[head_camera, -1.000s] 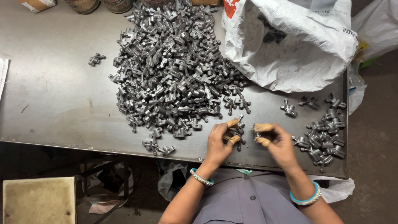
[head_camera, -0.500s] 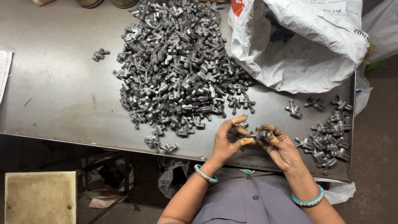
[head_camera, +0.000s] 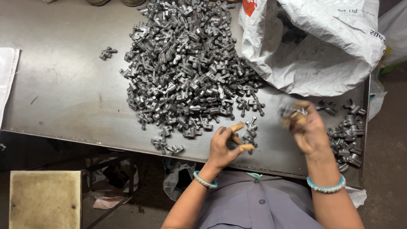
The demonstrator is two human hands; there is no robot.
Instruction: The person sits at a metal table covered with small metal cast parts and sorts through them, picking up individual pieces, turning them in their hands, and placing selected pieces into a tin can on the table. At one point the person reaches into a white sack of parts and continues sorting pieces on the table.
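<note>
The left hand (head_camera: 224, 146) is resting at the near edge of the grey metal table (head_camera: 63, 89), its fingers (head_camera: 237, 127) partly spread and touching a few loose metal parts (head_camera: 250, 132) that are lying just beside the big pile of metal parts (head_camera: 186, 68). Whether those fingers are pinching one of the pieces cannot be told, since the hand is covering them.

The right hand (head_camera: 307, 127) is hovering above the table further right, blurred, with its fingers curled around a small metal part (head_camera: 293, 112). It is sitting between the big pile and a smaller heap of parts (head_camera: 348, 135) lying near the table's right edge.

A white plastic sack (head_camera: 313, 46) is lying open at the far right of the table, just behind the right hand. One stray part (head_camera: 107, 52) is lying alone, well apart to the left of the pile. Each wrist is wearing a turquoise bangle (head_camera: 326, 188).
</note>
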